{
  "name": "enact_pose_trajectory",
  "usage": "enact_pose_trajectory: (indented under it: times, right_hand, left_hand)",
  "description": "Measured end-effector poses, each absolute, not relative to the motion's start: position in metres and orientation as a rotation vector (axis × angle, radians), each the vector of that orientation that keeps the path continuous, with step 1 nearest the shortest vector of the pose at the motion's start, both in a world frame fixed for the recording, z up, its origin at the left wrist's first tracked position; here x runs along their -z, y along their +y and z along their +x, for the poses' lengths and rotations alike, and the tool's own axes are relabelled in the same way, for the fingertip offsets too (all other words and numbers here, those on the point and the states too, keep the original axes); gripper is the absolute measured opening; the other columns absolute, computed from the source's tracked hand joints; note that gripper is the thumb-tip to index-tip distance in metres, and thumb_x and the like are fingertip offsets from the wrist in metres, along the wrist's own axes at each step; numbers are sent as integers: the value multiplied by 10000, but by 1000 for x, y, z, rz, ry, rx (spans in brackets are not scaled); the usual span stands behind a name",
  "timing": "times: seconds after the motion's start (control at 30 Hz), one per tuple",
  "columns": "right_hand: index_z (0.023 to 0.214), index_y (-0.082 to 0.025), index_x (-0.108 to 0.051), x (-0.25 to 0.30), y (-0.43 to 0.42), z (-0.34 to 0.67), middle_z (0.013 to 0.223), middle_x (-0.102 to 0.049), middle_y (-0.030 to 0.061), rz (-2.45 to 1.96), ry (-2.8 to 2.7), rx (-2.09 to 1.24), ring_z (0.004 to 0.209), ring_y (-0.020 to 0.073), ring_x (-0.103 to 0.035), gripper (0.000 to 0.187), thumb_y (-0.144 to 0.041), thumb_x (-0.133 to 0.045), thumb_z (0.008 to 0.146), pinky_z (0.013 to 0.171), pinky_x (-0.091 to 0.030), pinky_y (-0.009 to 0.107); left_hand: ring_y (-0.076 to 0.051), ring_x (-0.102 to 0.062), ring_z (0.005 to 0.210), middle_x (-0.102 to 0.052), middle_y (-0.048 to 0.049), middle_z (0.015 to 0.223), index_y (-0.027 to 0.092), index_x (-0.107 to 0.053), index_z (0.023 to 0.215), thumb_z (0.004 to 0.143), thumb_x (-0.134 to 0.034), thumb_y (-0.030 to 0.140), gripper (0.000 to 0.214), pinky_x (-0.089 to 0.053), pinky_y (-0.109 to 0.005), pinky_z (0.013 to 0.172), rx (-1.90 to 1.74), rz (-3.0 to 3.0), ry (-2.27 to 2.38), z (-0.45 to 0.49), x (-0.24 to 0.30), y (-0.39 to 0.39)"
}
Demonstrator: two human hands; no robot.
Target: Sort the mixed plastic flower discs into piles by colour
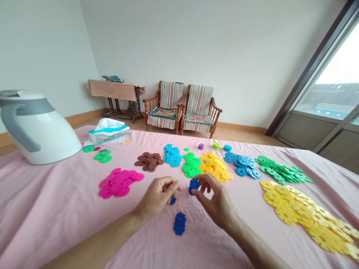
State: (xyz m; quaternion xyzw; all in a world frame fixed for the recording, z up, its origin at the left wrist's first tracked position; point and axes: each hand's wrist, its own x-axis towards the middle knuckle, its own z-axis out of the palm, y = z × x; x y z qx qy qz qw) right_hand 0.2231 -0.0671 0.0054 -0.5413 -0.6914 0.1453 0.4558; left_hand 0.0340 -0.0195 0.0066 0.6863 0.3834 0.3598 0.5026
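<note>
Plastic snowflake discs (172,155) lie in piles across a cloth-covered table (56,213), a larger pile (308,215) at its right side. A plastic jug (36,129) and a tissue packet (109,131) sit at its far left. Behind it stand two armchairs (179,108) and a treadle sewing table (116,97); a window (328,86) lies right.

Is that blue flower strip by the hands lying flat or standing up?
Lying flat: the blue plastic flower pieces rest on the pink cloth, below the left hand and right hand, and neither hand touches them.
</note>
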Motion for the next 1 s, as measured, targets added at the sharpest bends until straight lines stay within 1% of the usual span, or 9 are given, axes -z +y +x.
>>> enact_pose_trajectory:
  times: [0.1,0.2,0.3,0.6,0.77,0.87,0.93,1.0]
  right_hand:
    - [910,-206,-624,-2,-54,236,839,-597,30,-1432,-1603,-366,676,142,-537,192,-324,-612,760,629,-435,293]
    - [888,-215,-637,3,-47,242,866,-587,25,-1463,-1618,-413,724,153,-548,196,-341,-634,738,670,-438,311]
    - [900,-225,-644,8,-45,242,846,-572,14,-1471,-1654,-426,751,160,-547,204,-330,-647,726,706,-438,325]
    - [903,-224,-647,15,-44,238,821,-550,11,-1480,-1698,-418,741,158,-532,195,-299,-640,723,740,-447,345]
    - [924,-211,-631,6,-47,240,862,-575,25,-1457,-1674,-370,719,150,-549,206,-309,-628,743,686,-446,317]
    - [816,-196,-628,-9,-56,238,790,-587,17,-1410,-1671,-366,665,132,-536,94,-275,-585,786,617,-425,276]
    - [739,-195,-625,-18,-65,233,733,-581,1,-1361,-1791,-475,643,117,-524,81,-216,-568,792,592,-416,250]
    - [767,-202,-642,-24,-76,225,761,-585,-6,-1302,-1960,-662,649,102,-532,86,-151,-572,767,588,-421,226]
  left_hand:
    - [-67,-415,429,-480,27,533,122,-597,711,794,-508,511,408,-301,-171,394,-1009,1554,1019,29,-3,-9]
    - [-63,-416,430,-483,29,539,125,-595,702,771,-531,509,396,-303,-165,389,-1100,1486,1067,26,0,-3]
    - [-61,-411,420,-486,28,531,120,-598,695,763,-537,506,397,-297,-164,383,-1112,1463,1095,26,2,-1]
    - [-65,-417,410,-487,22,521,118,-607,681,772,-530,485,386,-297,-163,372,-1121,1500,1139,25,5,1]
    - [-63,-422,405,-492,23,517,114,-613,682,782,-521,473,384,-298,-161,370,-1115,1529,1147,23,7,3]
    - [-63,-425,403,-495,24,510,114,-615,679,781,-520,469,381,-305,-162,376,-1119,1538,1160,22,7,5]
    - [-63,-423,399,-498,25,508,115,-614,678,775,-523,469,378,-303,-163,373,-1124,1530,1164,22,7,6]
    - [-63,-422,397,-498,26,505,116,-611,676,771,-528,468,374,-298,-162,369,-1126,1523,1169,21,7,6]
